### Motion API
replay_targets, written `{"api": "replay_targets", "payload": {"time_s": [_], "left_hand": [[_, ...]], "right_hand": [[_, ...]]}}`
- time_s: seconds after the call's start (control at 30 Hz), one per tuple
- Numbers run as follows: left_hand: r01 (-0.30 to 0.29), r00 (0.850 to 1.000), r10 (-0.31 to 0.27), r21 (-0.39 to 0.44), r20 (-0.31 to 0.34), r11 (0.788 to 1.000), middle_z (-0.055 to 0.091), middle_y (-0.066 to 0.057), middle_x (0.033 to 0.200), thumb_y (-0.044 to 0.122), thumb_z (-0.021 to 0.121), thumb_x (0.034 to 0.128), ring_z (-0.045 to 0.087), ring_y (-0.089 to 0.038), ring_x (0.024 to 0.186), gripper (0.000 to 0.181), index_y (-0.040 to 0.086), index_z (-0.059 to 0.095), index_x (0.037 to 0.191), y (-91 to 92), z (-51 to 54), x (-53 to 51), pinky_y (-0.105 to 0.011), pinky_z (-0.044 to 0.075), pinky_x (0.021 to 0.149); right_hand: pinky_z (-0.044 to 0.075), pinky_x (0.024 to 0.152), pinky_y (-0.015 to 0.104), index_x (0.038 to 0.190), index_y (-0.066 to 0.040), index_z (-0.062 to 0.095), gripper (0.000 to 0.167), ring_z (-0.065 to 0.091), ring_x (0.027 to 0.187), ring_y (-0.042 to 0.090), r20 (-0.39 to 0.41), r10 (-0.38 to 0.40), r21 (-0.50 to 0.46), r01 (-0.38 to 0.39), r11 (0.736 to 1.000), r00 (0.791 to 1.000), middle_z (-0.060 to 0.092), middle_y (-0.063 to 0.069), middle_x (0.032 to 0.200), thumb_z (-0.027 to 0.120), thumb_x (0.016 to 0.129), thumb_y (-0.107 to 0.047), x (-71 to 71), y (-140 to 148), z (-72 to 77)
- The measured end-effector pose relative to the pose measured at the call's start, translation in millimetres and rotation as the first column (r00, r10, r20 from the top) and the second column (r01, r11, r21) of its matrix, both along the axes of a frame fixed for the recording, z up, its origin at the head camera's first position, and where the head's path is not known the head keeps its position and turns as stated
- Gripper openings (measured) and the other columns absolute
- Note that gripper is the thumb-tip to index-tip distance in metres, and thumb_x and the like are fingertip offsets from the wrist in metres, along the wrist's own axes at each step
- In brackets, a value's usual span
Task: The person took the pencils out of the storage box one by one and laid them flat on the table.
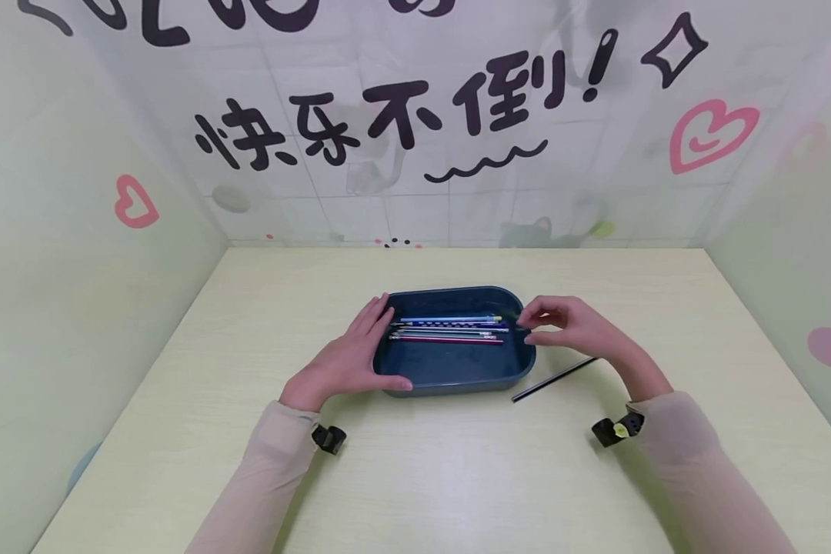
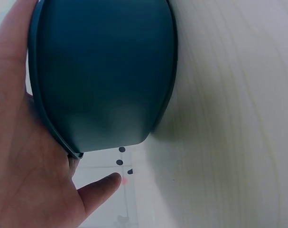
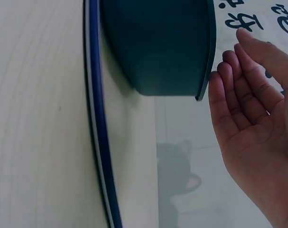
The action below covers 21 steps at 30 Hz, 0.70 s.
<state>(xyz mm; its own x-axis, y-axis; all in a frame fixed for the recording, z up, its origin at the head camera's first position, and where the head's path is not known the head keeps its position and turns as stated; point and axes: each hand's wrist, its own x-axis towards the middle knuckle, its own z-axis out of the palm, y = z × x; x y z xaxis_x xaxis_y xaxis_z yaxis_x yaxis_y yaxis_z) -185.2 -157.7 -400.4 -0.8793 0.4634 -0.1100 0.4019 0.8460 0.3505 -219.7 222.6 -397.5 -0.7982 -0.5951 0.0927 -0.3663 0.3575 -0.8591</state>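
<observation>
Knocking the loose dark pencil (image 1: 554,380), four o'clock from the blue tray (image 1: 450,365), seemed the likeliest mishap, since the right hand (image 1: 573,325) arched over its end; a lopsided push could have rolled the pencils (image 1: 450,332) inside. The left hand (image 1: 345,358) spanned the tray's nine o'clock end, fingers extended, thumb along the near rim. The right, loosely bent and seemingly empty, stood at three o'clock, fingertips at the rim.

Tray (image 1: 443,365) stands on the table (image 1: 429,477), before the back wall (image 1: 443,208). Several pencils (image 1: 450,331) lie lengthwise inside, side by side. Left hand (image 1: 349,362) is at the tray's left end, right hand (image 1: 571,323) at its right. One stick (image 1: 554,379) lies on the table, right of the tray's near corner.
</observation>
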Motion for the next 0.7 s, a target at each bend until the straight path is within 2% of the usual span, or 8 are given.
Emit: {"api": "replay_targets", "payload": {"time_s": [0.27, 0.4, 0.53, 0.7], "left_hand": [[0.012, 1.0, -0.012, -0.007, -0.011, 1.0, -0.003, -0.008, 0.17, 0.068, 0.075, 0.0738, -0.001, -0.029, 0.158, 0.122, 0.006, 0.015, 0.16, -0.7, 0.8, -1.5, -0.046, 0.057, 0.09], [0.01, 1.0, -0.01, -0.008, -0.007, 1.0, -0.004, -0.008, 0.17, 0.068, 0.075, 0.0739, -0.001, -0.029, 0.158, 0.122, 0.006, 0.015, 0.16, -0.7, 1.6, -1.9, -0.048, 0.056, 0.093], [0.008, 1.0, -0.008, -0.007, -0.003, 1.0, -0.004, -0.007, 0.17, 0.067, 0.076, 0.0741, -0.001, -0.029, 0.158, 0.122, 0.006, 0.015, 0.16, -0.9, 0.9, -2.1, -0.049, 0.055, 0.095], [0.009, 1.0, -0.009, -0.005, -0.011, 1.0, -0.004, -0.008, 0.17, 0.068, 0.075, 0.0737, 0.0, -0.029, 0.158, 0.123, 0.006, 0.015, 0.16, -1.9, -1.7, -3.0, -0.052, 0.051, 0.101]], "right_hand": [[0.051, 0.096, 0.017, 0.113, 0.007, 0.065, 0.027, 0.066, 0.105, 0.023, 0.022, 0.011, -0.023, -0.011, 1.0, 1.0, 0.065, 0.023, 0.114, 0.073, 0.089, -0.005, -2.0, -22.4, 7.3], [0.052, 0.095, 0.017, 0.114, 0.007, 0.063, 0.028, 0.065, 0.108, 0.031, 0.043, 0.016, -0.046, -0.014, 0.999, 0.999, 0.064, 0.024, 0.115, 0.072, 0.09, -0.005, -1.8, -33.8, 9.8], [0.053, 0.092, 0.017, 0.117, 0.011, 0.061, 0.031, 0.063, 0.112, 0.04, 0.083, 0.021, -0.088, -0.014, 0.996, 0.996, 0.062, 0.03, 0.118, 0.071, 0.091, -0.003, -3.3, -43.6, 7.6], [0.053, 0.091, 0.016, 0.118, 0.01, 0.061, 0.031, 0.063, 0.114, 0.039, 0.071, 0.012, -0.087, -0.006, 0.996, 0.997, 0.062, 0.029, 0.121, 0.07, 0.091, -0.003, -4.4, -54.3, 2.5]]}}
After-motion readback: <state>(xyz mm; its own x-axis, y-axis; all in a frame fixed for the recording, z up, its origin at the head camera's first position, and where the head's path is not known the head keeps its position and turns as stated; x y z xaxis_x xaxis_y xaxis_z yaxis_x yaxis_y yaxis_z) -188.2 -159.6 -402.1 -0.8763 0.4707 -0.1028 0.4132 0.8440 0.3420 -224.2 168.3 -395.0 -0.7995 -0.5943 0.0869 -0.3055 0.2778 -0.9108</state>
